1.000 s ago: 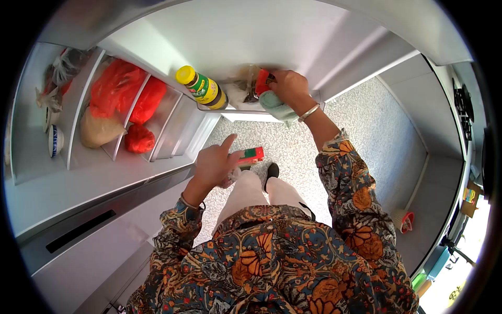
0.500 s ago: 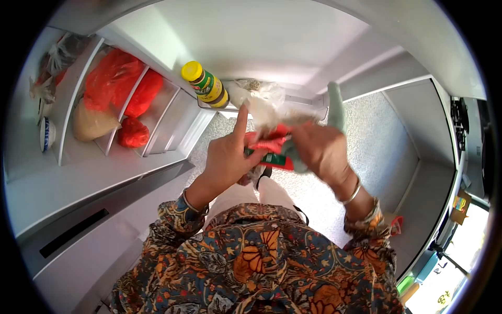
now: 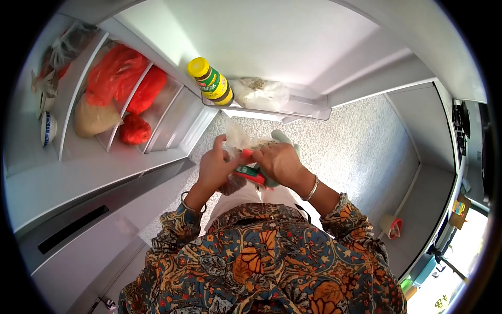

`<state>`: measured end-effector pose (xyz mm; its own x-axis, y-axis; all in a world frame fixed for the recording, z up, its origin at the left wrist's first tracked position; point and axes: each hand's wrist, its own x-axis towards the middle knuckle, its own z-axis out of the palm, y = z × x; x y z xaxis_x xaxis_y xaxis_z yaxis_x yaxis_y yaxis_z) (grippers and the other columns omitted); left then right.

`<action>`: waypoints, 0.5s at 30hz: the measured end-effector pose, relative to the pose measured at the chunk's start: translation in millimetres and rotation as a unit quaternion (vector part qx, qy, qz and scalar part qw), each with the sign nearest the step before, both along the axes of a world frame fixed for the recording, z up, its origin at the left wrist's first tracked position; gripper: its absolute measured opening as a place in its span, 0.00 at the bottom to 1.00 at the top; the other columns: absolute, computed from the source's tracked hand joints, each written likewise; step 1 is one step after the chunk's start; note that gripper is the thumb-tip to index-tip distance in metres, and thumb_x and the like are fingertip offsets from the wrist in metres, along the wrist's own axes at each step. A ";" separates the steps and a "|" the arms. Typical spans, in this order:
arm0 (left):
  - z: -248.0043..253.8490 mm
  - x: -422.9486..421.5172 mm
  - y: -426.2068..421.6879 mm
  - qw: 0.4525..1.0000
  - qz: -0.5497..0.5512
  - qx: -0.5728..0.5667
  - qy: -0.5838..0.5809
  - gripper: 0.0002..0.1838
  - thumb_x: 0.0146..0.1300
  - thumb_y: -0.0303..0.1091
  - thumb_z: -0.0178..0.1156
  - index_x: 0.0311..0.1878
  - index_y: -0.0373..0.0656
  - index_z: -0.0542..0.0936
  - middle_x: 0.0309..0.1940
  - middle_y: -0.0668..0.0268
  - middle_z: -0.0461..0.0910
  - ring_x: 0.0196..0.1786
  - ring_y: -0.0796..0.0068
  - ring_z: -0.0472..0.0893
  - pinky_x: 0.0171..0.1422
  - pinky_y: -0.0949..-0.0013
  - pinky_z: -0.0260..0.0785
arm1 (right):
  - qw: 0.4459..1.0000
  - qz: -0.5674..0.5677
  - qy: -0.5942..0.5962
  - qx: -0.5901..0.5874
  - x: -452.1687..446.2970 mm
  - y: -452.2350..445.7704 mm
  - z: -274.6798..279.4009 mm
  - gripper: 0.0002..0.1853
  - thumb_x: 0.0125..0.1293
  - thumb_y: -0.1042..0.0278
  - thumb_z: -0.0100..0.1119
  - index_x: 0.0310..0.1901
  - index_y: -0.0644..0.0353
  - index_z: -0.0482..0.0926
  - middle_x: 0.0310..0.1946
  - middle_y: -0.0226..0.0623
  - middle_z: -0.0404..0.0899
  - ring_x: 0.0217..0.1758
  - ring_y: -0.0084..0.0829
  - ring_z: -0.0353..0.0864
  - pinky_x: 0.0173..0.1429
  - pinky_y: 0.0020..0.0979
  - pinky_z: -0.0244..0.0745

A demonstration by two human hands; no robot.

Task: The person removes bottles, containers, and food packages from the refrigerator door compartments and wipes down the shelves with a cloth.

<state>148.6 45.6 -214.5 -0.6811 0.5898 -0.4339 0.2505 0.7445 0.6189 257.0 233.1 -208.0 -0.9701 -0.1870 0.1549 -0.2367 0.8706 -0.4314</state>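
In front of my body, above my legs, both hands are close together at a clear plastic bag (image 3: 238,137). My left hand (image 3: 213,166) is closed on its left side. My right hand (image 3: 282,166) is closed, its fingertips pinching near the bag's red edge. Between the hands shows a red and green printed packet (image 3: 250,174), partly covered by fingers. A grey-green cloth-like item (image 3: 282,137) hangs about my right hand; how it is held is hidden.
An open fridge surrounds me. Its door shelf (image 3: 308,107) carries a yellow-capped jar (image 3: 212,82) and a white plastic bag (image 3: 261,94). To the left, shelves hold red bags (image 3: 117,73), a tan bag (image 3: 94,116) and a blue-white bowl (image 3: 48,128). A red-rimmed container (image 3: 389,226) stands right.
Both hands have drawn down and closer to my body with the bag and packet. My right hand has moved left, and the grey-green item has swung lower, away from the door shelf.
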 end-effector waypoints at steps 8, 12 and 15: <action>5.3 11.3 2.4 0.995 -0.051 -0.039 0.080 0.31 0.59 0.45 0.61 0.66 0.54 0.68 0.26 0.61 0.82 0.30 0.54 0.82 0.31 0.58 0.72 | 0.999 0.042 -0.017 0.016 -11.9 -12.0 -19.4 0.04 0.57 0.67 0.55 0.31 0.56 0.73 0.25 0.34 0.78 0.30 0.36 0.81 0.36 0.35 0.75; -24.3 3.7 -5.3 0.996 0.006 0.083 0.004 0.09 0.59 0.38 0.59 0.34 0.43 0.78 0.24 0.55 0.78 0.30 0.52 0.80 0.33 0.57 0.69 | 0.993 0.033 -0.103 0.036 -16.3 -8.9 -3.3 0.07 0.60 0.61 0.55 0.33 0.54 0.77 0.21 0.33 0.79 0.25 0.36 0.81 0.33 0.36 0.74; -19.2 1.7 -7.4 0.997 -0.016 0.076 0.023 0.09 0.59 0.38 0.59 0.33 0.42 0.77 0.23 0.53 0.77 0.29 0.51 0.79 0.32 0.56 0.68 | 0.996 -0.077 0.019 -0.026 -24.9 18.7 -6.2 0.10 0.66 0.58 0.54 0.41 0.53 0.78 0.13 0.28 0.73 0.15 0.32 0.75 0.19 0.34 0.68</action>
<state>150.3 38.2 -233.7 -0.6784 0.6678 -0.3064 0.3025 0.6339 0.7118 232.1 251.9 -214.2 -0.9800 -0.0267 0.1974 -0.1187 0.8742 -0.4708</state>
